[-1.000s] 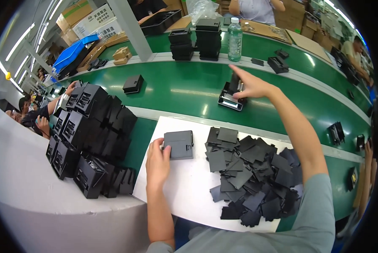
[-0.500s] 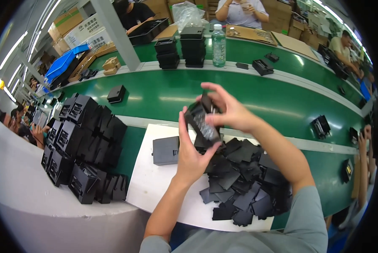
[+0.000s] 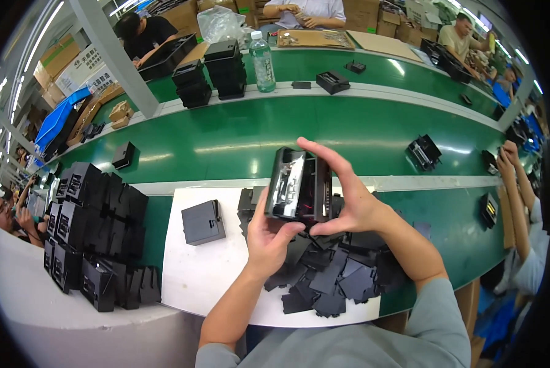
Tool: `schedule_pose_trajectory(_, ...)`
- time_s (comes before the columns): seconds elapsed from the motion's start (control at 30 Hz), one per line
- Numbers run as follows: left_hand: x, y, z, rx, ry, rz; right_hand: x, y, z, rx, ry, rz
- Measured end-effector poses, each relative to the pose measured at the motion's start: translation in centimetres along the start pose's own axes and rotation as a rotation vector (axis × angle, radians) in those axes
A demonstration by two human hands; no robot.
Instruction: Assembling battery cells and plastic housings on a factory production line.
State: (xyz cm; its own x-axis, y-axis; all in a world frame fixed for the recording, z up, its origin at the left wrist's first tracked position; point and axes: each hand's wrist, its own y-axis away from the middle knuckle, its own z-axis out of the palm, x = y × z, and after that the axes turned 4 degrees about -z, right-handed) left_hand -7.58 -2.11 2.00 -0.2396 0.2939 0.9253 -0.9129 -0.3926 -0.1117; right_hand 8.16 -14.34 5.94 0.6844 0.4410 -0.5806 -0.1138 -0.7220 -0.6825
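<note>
Between both hands I hold a black plastic housing (image 3: 299, 187), raised over the white board (image 3: 180, 276). Its glossy side catches the light, and an open cavity shows beside it. My left hand (image 3: 267, 242) grips the housing's lower left, thumb along the bottom edge. My right hand (image 3: 352, 199) wraps the right side, with fingers at the top and thumb below. Under and behind my hands lies a heap of flat black plastic covers (image 3: 333, 279). A closed black box (image 3: 202, 222) rests on the board to the left of my left hand.
Stacked black housings (image 3: 91, 227) stand at the left on a pale ledge. A green conveyor belt (image 3: 226, 144) runs across ahead, carrying a few black housings (image 3: 423, 152). Beyond it stand a clear bottle (image 3: 263, 61) and black stacks (image 3: 224, 70). Other people work across and at the right.
The housing has been turned more upright, so its glossy side and cavity show. My right hand has shifted from its upper face to its right side. The whole view has swung to the right.
</note>
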Motion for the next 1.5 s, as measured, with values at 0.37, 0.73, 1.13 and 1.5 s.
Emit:
schedule_pose_trajectory(0.37, -1.5, 0.6, 1.2, 0.169, -0.196, 0.055, -0.3, 1.2, -0.2, -0.013, -0.107, 0.313)
schedule_pose_trajectory(0.73, -1.5, -0.1, 1.3, 0.27, 0.085, -0.112, -3.2, 5.3, -3.6, -0.145, 0.302, 0.48)
schedule_pose_trajectory(1.13, -3.1, 0.6, 0.1, 0.176, 0.048, 0.189, -5.6, 8.6, -5.8, -0.616, 0.692, 0.526)
schedule_pose_trajectory(1.5, -3.3, -0.4, -0.1, 0.28, 0.289, 0.126, -6.2, 2.5, -2.4, 0.231, -0.301, 0.701)
